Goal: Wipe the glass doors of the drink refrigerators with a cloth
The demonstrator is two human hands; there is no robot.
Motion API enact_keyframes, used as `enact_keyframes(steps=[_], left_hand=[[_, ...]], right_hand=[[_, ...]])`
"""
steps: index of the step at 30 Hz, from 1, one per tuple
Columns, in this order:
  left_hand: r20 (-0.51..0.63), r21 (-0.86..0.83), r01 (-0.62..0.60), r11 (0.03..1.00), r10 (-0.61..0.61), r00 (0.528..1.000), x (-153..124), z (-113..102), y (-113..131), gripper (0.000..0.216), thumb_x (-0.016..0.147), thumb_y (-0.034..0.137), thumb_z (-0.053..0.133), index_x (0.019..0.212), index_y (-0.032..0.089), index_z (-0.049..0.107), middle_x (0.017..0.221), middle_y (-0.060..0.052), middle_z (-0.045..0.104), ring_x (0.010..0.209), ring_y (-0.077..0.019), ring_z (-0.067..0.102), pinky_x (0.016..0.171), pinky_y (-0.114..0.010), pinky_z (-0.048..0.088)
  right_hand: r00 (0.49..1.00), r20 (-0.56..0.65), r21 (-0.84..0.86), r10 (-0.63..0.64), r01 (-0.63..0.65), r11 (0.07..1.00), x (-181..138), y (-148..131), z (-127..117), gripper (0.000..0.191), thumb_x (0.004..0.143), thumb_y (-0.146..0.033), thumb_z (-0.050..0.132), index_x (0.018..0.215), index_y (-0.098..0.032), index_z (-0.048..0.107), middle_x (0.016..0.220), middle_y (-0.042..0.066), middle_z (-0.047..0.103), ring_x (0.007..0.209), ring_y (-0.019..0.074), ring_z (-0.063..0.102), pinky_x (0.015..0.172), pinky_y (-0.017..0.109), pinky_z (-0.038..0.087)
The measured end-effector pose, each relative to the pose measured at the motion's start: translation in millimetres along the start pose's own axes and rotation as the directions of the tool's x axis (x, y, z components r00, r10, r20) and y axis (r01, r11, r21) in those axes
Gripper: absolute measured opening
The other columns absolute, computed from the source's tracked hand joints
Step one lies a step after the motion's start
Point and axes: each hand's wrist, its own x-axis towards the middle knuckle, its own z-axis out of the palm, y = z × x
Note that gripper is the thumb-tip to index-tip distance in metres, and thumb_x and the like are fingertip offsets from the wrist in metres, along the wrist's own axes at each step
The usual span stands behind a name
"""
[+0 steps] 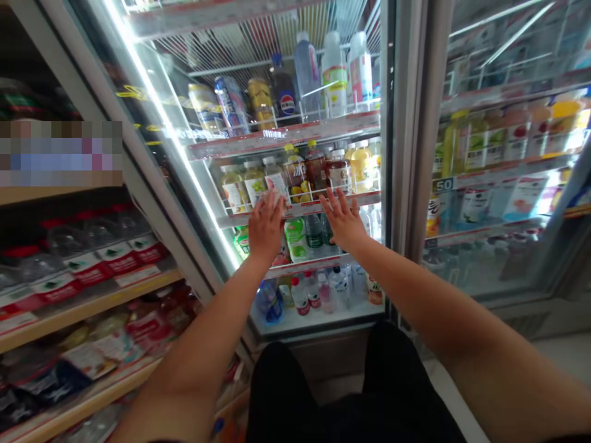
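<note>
My left hand (266,226) is at the front edge of the middle fridge shelf (300,210), its fingers over a pale crumpled cloth (279,200); the cloth is blurred and partly hidden. Just behind it stand juice bottles with white caps (254,182). Spread fingers show on my right hand (342,223), which holds nothing and is by the same shelf edge further right. Near its fingertips are a dark tea bottle (338,172) and a yellow drink bottle (361,165). Below both hands, green-labelled bottles (296,237) fill part of a lower shelf.
Cans and tall bottles, among them a Pepsi bottle (282,89), line the upper shelf. Small bottles (301,296) stand on the fridge floor. A metal door frame (406,154) rises at right beside another glass door. Left are wooden shelves (92,304) with red-capped bottles.
</note>
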Motion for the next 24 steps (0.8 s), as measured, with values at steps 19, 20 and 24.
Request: enact_keyframes(steps=[19, 20, 24], left_hand=[[0.073, 0.052, -0.236, 0.970, 0.232, 0.970, 34, 7, 26, 0.053, 0.096, 0.012, 0.043, 0.146, 0.031, 0.052, 0.155, -0.001, 0.049, 0.141, -0.0274, 0.045, 0.113, -0.049, 0.044], [0.033, 0.056, -0.190, 0.980, 0.188, 0.982, 43, 4, 24, 0.055, 0.096, 0.012, 0.042, 0.147, 0.030, 0.050, 0.156, -0.002, 0.047, 0.142, -0.0281, 0.043, 0.114, -0.050, 0.042], [-0.083, 0.074, -0.054, 0.996, 0.060, 0.995, 61, 3, 27, 0.056, 0.096, 0.011, 0.040, 0.150, 0.027, 0.046, 0.159, -0.005, 0.043, 0.145, -0.0300, 0.039, 0.115, -0.053, 0.040]], right_hand=[[1.000, 0.002, 0.033, -0.015, 0.015, 0.999, -4, 0, -6, 0.117, 0.075, -0.017, 0.079, 0.163, -0.020, 0.002, 0.169, 0.008, -0.009, 0.155, 0.0330, -0.012, 0.124, 0.065, 0.011], [1.000, 0.006, 0.036, -0.016, 0.016, 0.999, -4, 0, -6, 0.119, 0.074, -0.018, 0.080, 0.163, -0.021, 0.001, 0.168, 0.008, -0.009, 0.155, 0.0328, -0.013, 0.124, 0.065, 0.011], [1.000, -0.002, 0.032, -0.002, 0.002, 0.999, -4, 0, -4, 0.115, 0.076, -0.015, 0.077, 0.163, -0.022, 0.001, 0.168, 0.007, -0.011, 0.155, 0.0320, -0.012, 0.124, 0.064, 0.012]])
